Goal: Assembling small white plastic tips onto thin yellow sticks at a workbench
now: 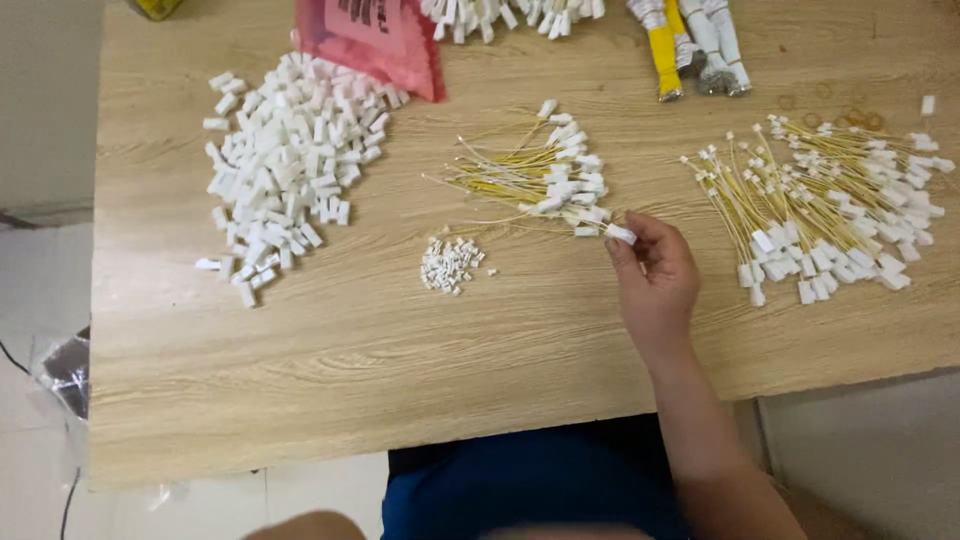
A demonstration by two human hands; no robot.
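Note:
My right hand (pixel 655 272) rests on the wooden table (pixel 400 340), its fingertips pinched on a white connector (pixel 620 234) at the end of a thin yellow wire. That connector lies at the near right edge of a middle bundle of yellow wires with white connectors (pixel 545 180). A small heap of tiny white pieces (pixel 448 265) sits to the left of the hand. My left hand is out of view.
A large pile of white plastic housings (pixel 285 160) covers the left of the table. Another spread of yellow wires with connectors (pixel 830 210) lies at the right. A red bag (pixel 375 40), yellow and white bundles (pixel 690 45) and rubber bands (pixel 830 105) sit at the far edge.

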